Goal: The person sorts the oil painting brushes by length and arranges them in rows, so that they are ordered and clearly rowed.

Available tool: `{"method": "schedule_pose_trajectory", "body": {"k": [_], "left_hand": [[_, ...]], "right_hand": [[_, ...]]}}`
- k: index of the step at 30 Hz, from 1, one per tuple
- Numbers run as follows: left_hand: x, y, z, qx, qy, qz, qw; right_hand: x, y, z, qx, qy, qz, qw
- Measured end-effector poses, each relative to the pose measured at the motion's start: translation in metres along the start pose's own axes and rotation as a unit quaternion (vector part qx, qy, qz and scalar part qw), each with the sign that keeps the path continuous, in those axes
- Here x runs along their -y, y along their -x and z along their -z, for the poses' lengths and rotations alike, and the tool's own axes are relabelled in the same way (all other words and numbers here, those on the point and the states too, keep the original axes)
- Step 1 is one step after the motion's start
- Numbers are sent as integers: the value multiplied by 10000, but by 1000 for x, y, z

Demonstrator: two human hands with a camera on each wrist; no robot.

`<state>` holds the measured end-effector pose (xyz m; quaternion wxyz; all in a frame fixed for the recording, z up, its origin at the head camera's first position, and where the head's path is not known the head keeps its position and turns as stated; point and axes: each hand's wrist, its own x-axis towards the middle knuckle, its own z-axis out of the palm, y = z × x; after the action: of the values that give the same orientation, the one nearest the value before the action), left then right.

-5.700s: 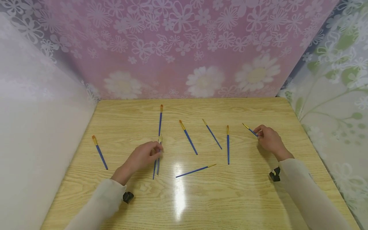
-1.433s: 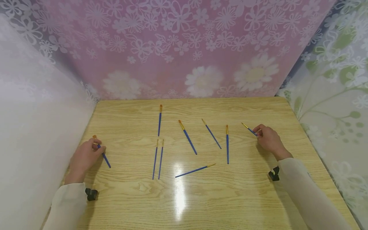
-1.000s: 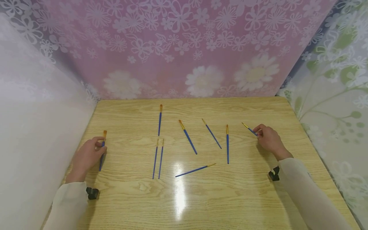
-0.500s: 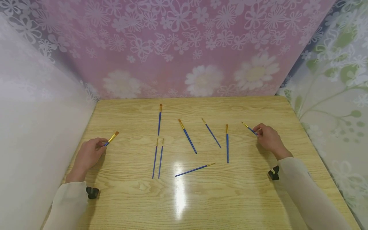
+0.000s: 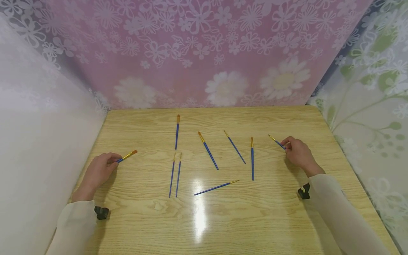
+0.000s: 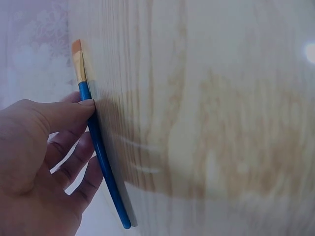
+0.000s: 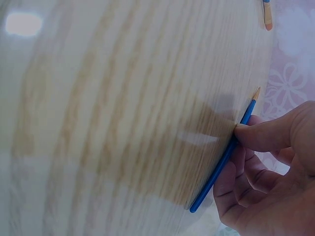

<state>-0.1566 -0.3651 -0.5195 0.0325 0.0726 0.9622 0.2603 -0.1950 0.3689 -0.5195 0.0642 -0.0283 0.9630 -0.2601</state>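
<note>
- Paintbrush (image 6: 100, 145), flat-tipped, at the table's (image 5: 143, 223) left: left hand (image 5: 98, 171) pinches its handle; probably light, stiff, slick.
- Seven loose brushes (image 5: 208, 152), mid-table: best taken mid-handle, sparing soft bristles.
- Slim brush (image 7: 221, 161), right: right hand (image 5: 300, 156) pinches its handle; likely prone to rolling.

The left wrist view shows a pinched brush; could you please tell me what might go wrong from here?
The left hand pinches the flat brush rather than gripping it fully, so it could twist or slip. If carried rightward, it might nudge the two thin brushes lying side by side.
</note>
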Motion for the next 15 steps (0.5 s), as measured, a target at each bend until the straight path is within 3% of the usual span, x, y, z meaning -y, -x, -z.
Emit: {"method": "schedule_pose_trajectory", "body": {"k": [7, 15], "left_hand": [[2, -1, 2, 62, -71, -62, 9999], [-2, 0, 7, 210, -202, 94, 9995]], "right_hand": [[0, 2, 0, 29, -32, -7, 10000], [3, 3, 1, -14, -50, 52, 10000]]}}
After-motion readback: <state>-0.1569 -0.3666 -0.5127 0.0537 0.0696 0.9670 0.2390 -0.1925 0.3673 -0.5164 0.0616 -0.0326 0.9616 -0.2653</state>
